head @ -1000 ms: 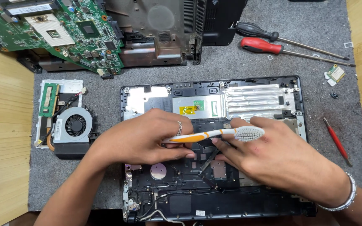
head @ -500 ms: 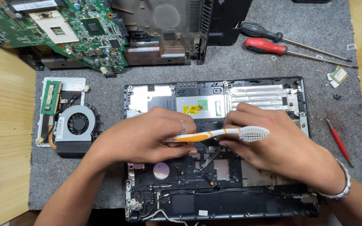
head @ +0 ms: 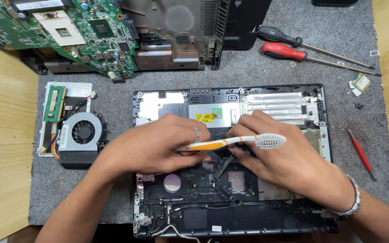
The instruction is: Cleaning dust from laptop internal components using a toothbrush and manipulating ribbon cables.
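Looking down at an opened laptop base (head: 266, 96), black, lying flat on a grey mat (head: 248, 67) covering the wooden desk (head: 1, 157).

Left hand (head: 154, 146) resting over the middle of the laptop base, fingers curled shut around the orange-and-white handle of a toothbrush (head: 235, 141); a ring showing on one finger. Toothbrush lying roughly level across the middle of the base, white bristled head pointing toward the base's right side and sitting above the right hand.

Right hand (head: 284, 157) pressing down on the base just right of centre, under the brush head, fingers bent; whether pinching anything cannot be told (fingertips partly hidden). A silver bracelet (head: 350, 198) circling the wrist near the base's lower right corner.

Left of the base: a cooling fan (head: 83, 132) with its heat pipe, lying on a white tray (head: 70, 87) together with a small green memory stick (head: 53, 104).

Beyond the base's far edge: a green motherboard (head: 68, 31) leaning over a grey laptop shell (head: 181, 36).

Beyond its far right corner: two screwdrivers, one black-handled (head: 278, 33), one red-handled (head: 284, 51), lying side by side. Right of the base: a thin red tool (head: 360, 153).
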